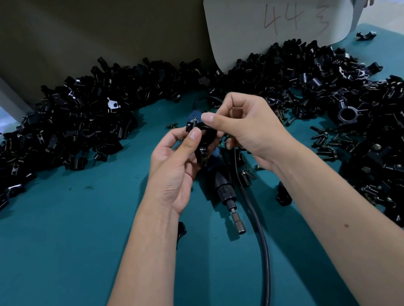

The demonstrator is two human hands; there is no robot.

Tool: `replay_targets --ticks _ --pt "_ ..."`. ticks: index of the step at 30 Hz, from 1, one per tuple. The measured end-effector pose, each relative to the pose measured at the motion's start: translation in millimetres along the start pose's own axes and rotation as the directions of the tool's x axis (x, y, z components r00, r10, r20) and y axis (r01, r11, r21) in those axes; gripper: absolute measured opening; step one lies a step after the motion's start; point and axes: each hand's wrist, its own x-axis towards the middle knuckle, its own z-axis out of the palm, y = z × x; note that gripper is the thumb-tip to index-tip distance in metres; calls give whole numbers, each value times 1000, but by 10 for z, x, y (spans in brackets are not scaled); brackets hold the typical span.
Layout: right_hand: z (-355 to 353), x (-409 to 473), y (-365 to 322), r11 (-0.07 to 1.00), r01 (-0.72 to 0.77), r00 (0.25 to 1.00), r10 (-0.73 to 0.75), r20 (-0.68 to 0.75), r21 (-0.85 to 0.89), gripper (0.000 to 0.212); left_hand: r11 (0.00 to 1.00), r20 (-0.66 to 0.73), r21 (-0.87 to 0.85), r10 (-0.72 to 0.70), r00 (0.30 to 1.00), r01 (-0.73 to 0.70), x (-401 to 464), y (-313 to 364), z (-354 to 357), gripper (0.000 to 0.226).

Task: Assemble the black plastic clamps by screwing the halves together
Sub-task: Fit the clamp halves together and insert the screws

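My left hand point(174, 164) grips a black clamp point(200, 142); my right hand point(246, 125) pinches its top. Under them lies a screwdriver point(223, 188). Clamp piles point(70, 127) sit beyond, screws point(329, 140) right.

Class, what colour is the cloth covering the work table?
Teal, a blue-green; the table cloth shows best in the head view.

Glossy black plastic clamp halves point(68, 135), matt teal table cover point(54, 251), metal driver bit point(239, 225)
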Motion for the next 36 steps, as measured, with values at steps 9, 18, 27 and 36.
replay_targets --ticks 9,18,27,36 --pt "-17 -14 -21 998 -38 997 35 67 42 13 998 -21 -49 -28 999 27 2 -7 -11 30" --pt "23 -7 -12 1000 0 999 0 -34 -5 28 997 -34 -65 -53 998 50 -16 18 -12 29" --pt "-45 7 16 997 -60 994 56 91 44 13 986 -102 -91 -147 984 138 -21 46 36 28" --pt "-16 14 29 995 -76 997 73 37 61 15 981 -120 -128 -161 980 146 -23 34 49 32"
